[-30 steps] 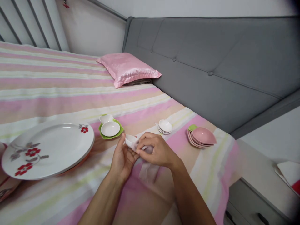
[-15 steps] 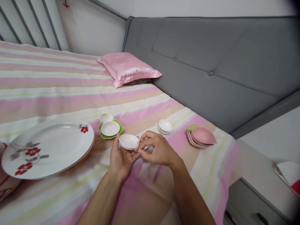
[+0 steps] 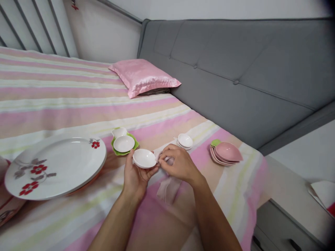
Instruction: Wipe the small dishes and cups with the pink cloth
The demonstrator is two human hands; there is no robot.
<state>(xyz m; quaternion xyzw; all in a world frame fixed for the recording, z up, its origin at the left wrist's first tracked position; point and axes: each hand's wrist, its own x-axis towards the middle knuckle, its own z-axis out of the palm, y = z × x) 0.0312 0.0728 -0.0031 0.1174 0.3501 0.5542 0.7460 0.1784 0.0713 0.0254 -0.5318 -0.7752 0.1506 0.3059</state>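
Note:
A small white sauce dish (image 3: 144, 158) rests in my left hand (image 3: 136, 179), tilted a little, with the thumb against its left side and the fingers underneath. My right hand (image 3: 178, 164) is closed on a thin pale cloth (image 3: 170, 188) at the dish's right edge; part of the cloth hangs down below the hand. Just beyond my left hand, a white dish (image 3: 124, 143) sits on a green leaf-shaped dish (image 3: 114, 147). A stack of small white dishes (image 3: 185, 141) stands past my right hand.
Large white plates with red flowers (image 3: 60, 167) lie stacked at the left. Pink leaf-shaped dishes (image 3: 228, 152) are stacked at the right. A pink pillow (image 3: 146, 75) lies against the grey headboard (image 3: 222, 62). A bedside cabinet (image 3: 290, 216) stands at the lower right.
The dish in my left hand has tipped so that more of its inside faces me. My right hand has shifted slightly right along with the cloth.

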